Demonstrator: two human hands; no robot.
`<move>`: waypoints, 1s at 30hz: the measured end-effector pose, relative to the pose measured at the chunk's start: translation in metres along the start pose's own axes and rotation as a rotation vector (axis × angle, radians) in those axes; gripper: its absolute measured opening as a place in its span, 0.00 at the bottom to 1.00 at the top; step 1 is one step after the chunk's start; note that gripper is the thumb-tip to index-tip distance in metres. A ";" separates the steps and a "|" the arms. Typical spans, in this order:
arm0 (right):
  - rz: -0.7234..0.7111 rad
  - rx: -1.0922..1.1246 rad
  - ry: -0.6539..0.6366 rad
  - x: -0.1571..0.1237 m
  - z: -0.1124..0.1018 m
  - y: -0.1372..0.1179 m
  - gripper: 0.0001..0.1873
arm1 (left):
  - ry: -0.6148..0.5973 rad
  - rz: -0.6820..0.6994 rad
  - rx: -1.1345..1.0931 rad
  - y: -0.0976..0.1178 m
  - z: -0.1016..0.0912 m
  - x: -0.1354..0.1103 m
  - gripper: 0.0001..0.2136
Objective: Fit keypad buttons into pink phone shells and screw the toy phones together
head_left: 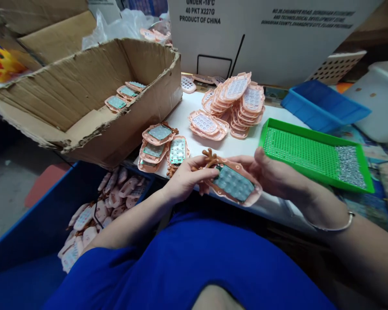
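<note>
My left hand (189, 178) grips a pink toy phone shell (254, 194) at its brown antler end, thumb on top. A grey-green keypad board (234, 183) sits inside the shell, facing up. Against the shell's far right edge lie the fingers of my right hand (273, 170); its thumb stands up, apart from the shell. Just beyond my left hand are a small stack of shells fitted with boards (153, 148) and a single antlered shell with a board (177, 150). Farther back, pink shell halves with pale keypads (236, 97) lie in leaning piles.
A torn cardboard box (116, 137) with several boarded shells stands at left. Below it, a blue bin (16, 232) holds many pink pieces. At right are a green perforated tray (304, 150) with small silvery screws (351, 165) and a blue basket (323, 105). A white carton (261, 47) stands behind.
</note>
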State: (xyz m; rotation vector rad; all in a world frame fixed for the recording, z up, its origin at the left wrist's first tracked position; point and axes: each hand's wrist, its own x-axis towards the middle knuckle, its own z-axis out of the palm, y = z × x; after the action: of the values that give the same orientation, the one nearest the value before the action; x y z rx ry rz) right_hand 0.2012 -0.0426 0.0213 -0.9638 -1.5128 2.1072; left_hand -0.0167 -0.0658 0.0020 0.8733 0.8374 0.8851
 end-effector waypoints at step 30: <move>-0.240 -1.519 0.655 0.155 -0.015 -0.038 0.37 | 0.162 0.439 0.347 -0.037 0.001 0.013 0.08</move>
State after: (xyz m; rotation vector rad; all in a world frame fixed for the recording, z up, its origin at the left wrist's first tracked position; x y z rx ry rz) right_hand 0.1000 0.0812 0.0058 -1.4965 -2.4611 0.0598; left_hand 0.0002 -0.0679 -0.0335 1.3343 0.9749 1.2257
